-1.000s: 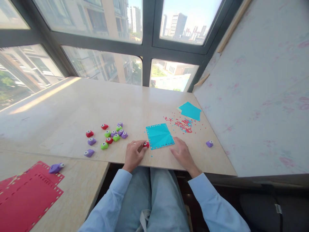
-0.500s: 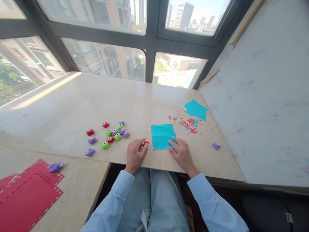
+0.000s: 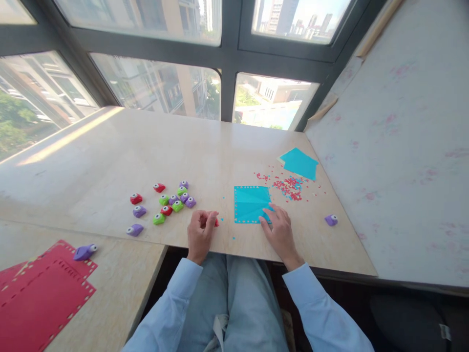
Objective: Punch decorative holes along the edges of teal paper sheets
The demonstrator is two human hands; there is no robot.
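My left hand (image 3: 200, 233) is curled around a small red paper punch (image 3: 216, 223) near the table's front edge; only a sliver of the punch shows past my fingers. My right hand (image 3: 280, 231) lies flat with its fingertips on the near right corner of a blue paper square (image 3: 252, 203) that has punched holes along its edges. The two hands are about a hand's width apart.
A cluster of red, green and purple punches (image 3: 172, 201) lies left of my hands. Red and blue punched bits (image 3: 289, 187) and a blue paper stack (image 3: 299, 163) lie beyond the square. A purple punch (image 3: 331, 220) sits right. Red sheets (image 3: 40, 293) and a purple punch (image 3: 85, 252) lie far left.
My left hand has drawn the red punch back from the blue square's edge and closed over it. My right hand's fingers slid onto the square's near right corner.
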